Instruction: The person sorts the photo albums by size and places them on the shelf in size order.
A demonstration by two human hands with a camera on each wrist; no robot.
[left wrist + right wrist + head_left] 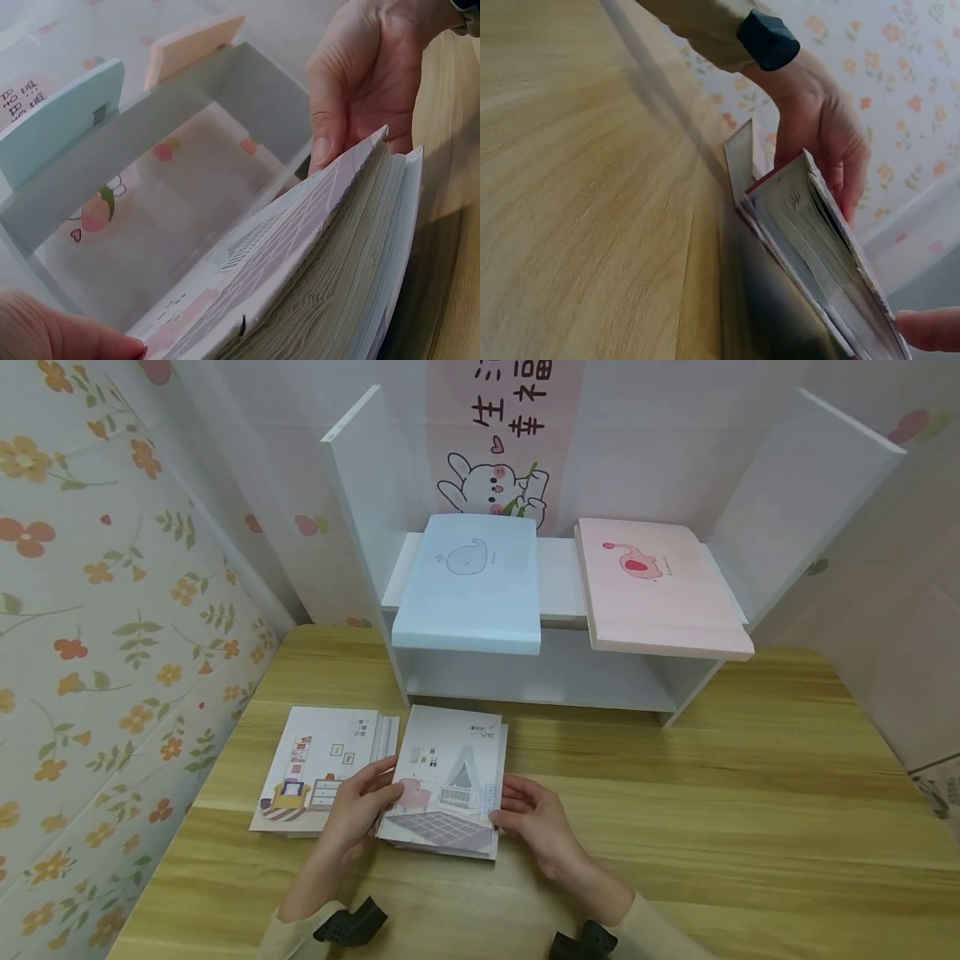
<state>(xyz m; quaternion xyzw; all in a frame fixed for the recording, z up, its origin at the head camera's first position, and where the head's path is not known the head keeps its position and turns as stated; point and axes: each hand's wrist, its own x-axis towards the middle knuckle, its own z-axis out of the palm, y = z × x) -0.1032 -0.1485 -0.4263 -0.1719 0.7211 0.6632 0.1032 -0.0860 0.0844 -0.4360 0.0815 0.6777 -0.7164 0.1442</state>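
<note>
A white book (442, 777) with a drawn room on its cover lies tilted off the wooden table, its thick wavy pages (322, 277) showing in the left wrist view. My left hand (363, 797) grips its left edge, thumb on the cover. On the opposite edge my right hand (540, 827) holds it, thumb at the cover's rim; the fingers underneath are partly hidden. Left of it rests a small stack of similar books (318, 768), the top one showing a yellow armchair. In the right wrist view, the left hand (821, 142) appears behind the book's spread covers.
A white shelf (540, 681) with tall side panels stands at the back of the table (712, 827). On its upper board lie a light blue book (472, 585) with a whale and a pink book (667, 593) with an elephant, both jutting forward. Floral curtain (135, 635) hangs at left.
</note>
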